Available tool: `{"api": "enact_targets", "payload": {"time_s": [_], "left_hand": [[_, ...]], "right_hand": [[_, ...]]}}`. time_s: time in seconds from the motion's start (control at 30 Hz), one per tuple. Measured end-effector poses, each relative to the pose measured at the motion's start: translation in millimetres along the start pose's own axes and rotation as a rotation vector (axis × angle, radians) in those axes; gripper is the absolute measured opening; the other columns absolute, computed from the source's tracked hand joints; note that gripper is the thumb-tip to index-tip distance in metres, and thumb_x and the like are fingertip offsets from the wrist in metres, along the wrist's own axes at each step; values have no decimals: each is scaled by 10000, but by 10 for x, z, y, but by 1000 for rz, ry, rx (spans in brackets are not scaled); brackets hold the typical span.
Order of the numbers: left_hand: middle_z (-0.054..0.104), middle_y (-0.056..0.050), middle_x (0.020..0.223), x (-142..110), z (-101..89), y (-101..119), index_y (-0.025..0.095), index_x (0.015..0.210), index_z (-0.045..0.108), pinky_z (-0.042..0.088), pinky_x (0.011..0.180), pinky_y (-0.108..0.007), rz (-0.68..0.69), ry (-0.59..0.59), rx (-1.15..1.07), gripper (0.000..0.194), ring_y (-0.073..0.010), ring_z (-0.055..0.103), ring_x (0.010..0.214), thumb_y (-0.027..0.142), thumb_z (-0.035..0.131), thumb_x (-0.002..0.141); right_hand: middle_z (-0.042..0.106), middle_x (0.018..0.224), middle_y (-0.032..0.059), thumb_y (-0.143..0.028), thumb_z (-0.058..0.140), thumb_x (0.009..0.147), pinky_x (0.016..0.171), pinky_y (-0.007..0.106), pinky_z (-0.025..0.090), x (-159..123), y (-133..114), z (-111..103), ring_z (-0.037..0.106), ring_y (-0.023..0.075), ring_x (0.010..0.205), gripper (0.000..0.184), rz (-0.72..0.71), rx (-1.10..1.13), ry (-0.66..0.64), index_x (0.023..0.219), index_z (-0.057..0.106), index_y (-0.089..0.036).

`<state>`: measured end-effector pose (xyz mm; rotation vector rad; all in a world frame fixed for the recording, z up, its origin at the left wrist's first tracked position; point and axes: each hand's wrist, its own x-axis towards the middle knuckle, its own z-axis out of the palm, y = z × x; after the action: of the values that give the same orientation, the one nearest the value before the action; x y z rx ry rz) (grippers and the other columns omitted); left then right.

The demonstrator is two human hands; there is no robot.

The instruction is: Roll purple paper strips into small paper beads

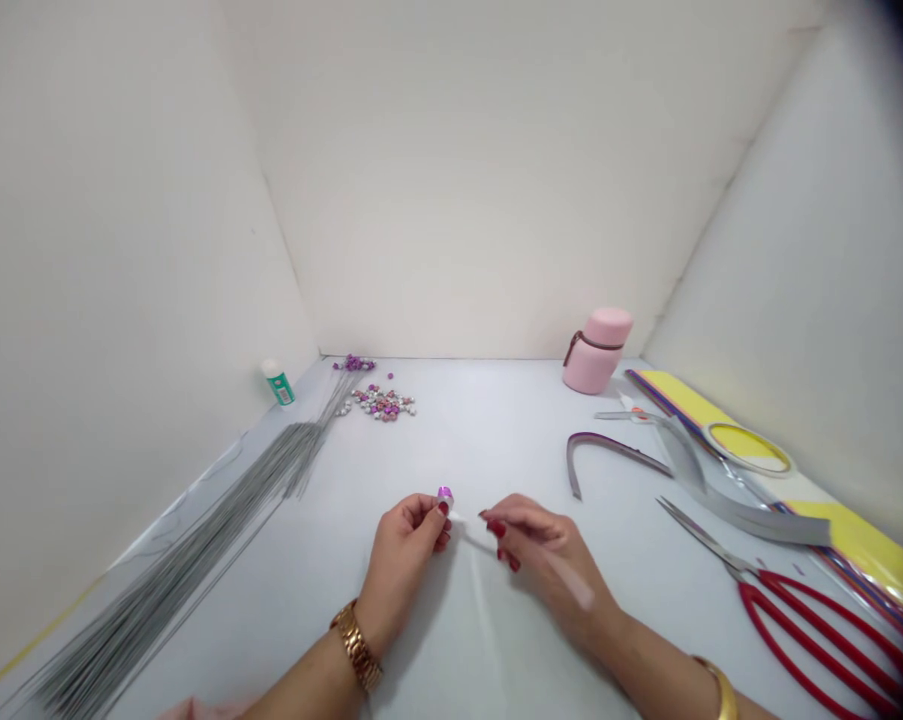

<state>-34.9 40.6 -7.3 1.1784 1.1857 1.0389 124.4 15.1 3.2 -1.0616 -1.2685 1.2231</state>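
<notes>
Your left hand, with a gold link watch on its wrist, pinches a small round purple-and-white coil between thumb and forefinger. Your right hand, with a gold bangle at its wrist, has its fingertips drawn together on a thin white paper strip that runs across to the coil, so the two hands are near each other but not touching. Both sit on the white worktop, toward you from the pink rounded bottle with a brown strap, which stands against the back wall.

Left of that bottle lies a scatter of purple and silver rhinestones, and farther left stands a small glue bottle with a green label. Beyond it, a long bundle of thin silver wires stretches along the left wall toward you. Right of the bottle and nearer you, a curved bundle of dark quilling strips lies beside a wider grey bundle — and past those sit a roll of clear tape, yellow paper sheets and red-handled scissors.
</notes>
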Motion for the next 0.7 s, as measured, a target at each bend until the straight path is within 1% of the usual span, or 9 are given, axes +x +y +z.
{"api": "enact_targets", "payload": {"time_s": [0.07, 0.13, 0.23, 0.3, 0.37, 0.47, 0.57, 0.63, 0.7], "left_hand": [[540, 16, 559, 7, 9, -19, 138, 667, 575, 356, 522, -209, 13, 9, 16, 301, -111, 471, 519, 426, 526, 742], [533, 14, 553, 6, 18, -26, 137, 659, 567, 351, 511, -210, 24, 6, 30, 307, -111, 464, 510, 425, 515, 750], [526, 17, 533, -6, 21, -17, 138, 643, 567, 344, 504, -212, 39, -8, 53, 301, -110, 459, 499, 413, 513, 752], [523, 20, 518, -14, 19, -8, 138, 637, 568, 340, 498, -212, 43, -20, 66, 281, -111, 458, 493, 390, 518, 751], [524, 20, 523, -19, 17, -3, 139, 643, 564, 339, 497, -210, 45, -31, 74, 253, -110, 458, 496, 360, 513, 757], [519, 22, 535, -17, 22, -2, 140, 652, 554, 342, 500, -206, 50, -43, 79, 220, -106, 454, 502, 320, 501, 766], [499, 30, 523, -10, 31, 0, 142, 637, 540, 343, 494, -201, 52, -53, 83, 208, -100, 443, 494, 300, 499, 766], [492, 32, 522, -5, 32, 6, 142, 630, 534, 344, 491, -198, 52, -57, 86, 201, -97, 438, 495, 286, 498, 765], [493, 31, 525, -5, 30, 15, 140, 634, 536, 348, 491, -195, 53, -58, 90, 186, -96, 439, 499, 268, 497, 763]], "right_hand": [[576, 824, 38, -302, 575, 765, 488, 229, 375, 13, -41, -22, 477, 103, 570, 159, 4, 78, 118, 807, 678, -188], [601, 809, 56, -329, 576, 766, 496, 232, 377, 16, -70, -16, 490, 112, 581, 198, 90, 160, 134, 844, 663, -170], [610, 622, 22, -336, 613, 738, 480, 222, 356, -1, -63, 35, 469, 96, 495, 213, 235, 202, -4, 847, 637, -155], [581, 570, -3, -349, 607, 743, 473, 210, 337, -18, -28, 72, 449, 82, 467, 202, 256, 162, -72, 770, 620, -149], [533, 540, -21, -388, 547, 782, 457, 199, 313, -35, 16, 91, 426, 74, 456, 258, 253, 101, -102, 704, 593, -146], [418, 471, -61, -441, 480, 809, 406, 186, 246, -54, 65, 94, 343, 61, 406, 329, 280, 29, -170, 672, 558, -152], [357, 450, -83, -428, 598, 727, 375, 180, 187, -65, 74, 91, 275, 45, 384, 308, 338, -1, -289, 618, 528, -149], [351, 455, -89, -397, 644, 691, 364, 175, 171, -66, 66, 94, 255, 38, 380, 291, 382, 22, -310, 614, 514, -149], [351, 456, -89, -401, 605, 724, 351, 173, 156, -62, 59, 96, 241, 35, 367, 279, 415, 59, -290, 635, 516, -153]]}}
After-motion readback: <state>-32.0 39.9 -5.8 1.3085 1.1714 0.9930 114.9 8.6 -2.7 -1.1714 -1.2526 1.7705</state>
